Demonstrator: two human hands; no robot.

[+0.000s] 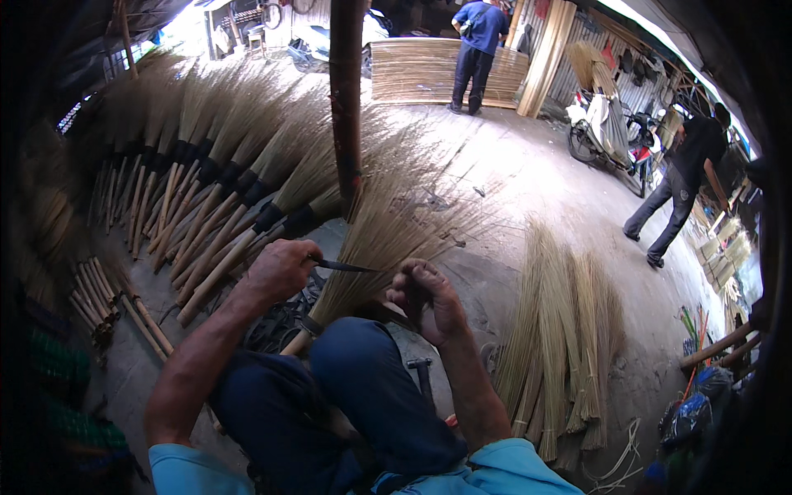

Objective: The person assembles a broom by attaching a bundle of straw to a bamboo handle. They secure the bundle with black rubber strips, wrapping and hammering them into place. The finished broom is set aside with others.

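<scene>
My left hand (283, 268) is closed on one end of a black strip (345, 266), which stretches toward my right hand. Curled fingers form my right hand (429, 301), close to the strip's tapering far end; whatever they hold, if anything, is hidden. Behind and below the strip leans a grass broom (371, 235), its bristles fanned up and away from me. A dark band (311, 325) circles it beside my knee, where its pale handle begins. Black strips (285, 313) lie in a tangle on the ground under my left forearm.
Many brooms (239, 177) lie in rows at the left, beside bamboo sticks (95, 293). Bristle bundles (561, 338) lie right, a hammer (422, 375) by my leg. A post (346, 107) stands ahead. Two people are beyond, near a slatted bamboo panel (412, 70) and a motorbike (610, 136).
</scene>
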